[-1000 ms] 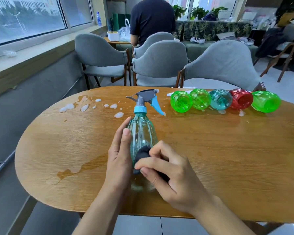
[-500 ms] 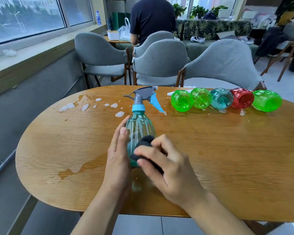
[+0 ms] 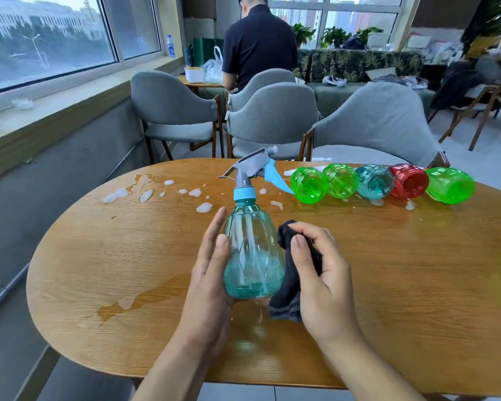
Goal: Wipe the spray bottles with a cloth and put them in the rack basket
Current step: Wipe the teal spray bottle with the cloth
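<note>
Head view: teal spray bottle [image 3: 253,250] upright on the wooden table [image 3: 417,285], between both hands. Left hand [image 3: 211,273] flat against its left side, fingers straight, steadying rather than gripping. Right hand [image 3: 321,273] clenched around a dark cloth [image 3: 289,285], pressed against the bottle's right side. Wiping apparently under way on this one bottle. Beyond the right hand, well apart, five more bottles [image 3: 373,182] lying in a row, foam beneath some, seemingly not yet wiped. Foam blobs [image 3: 145,195] beyond the left hand. No rack basket in sight; nothing stowed so far, most of the job left.
</note>
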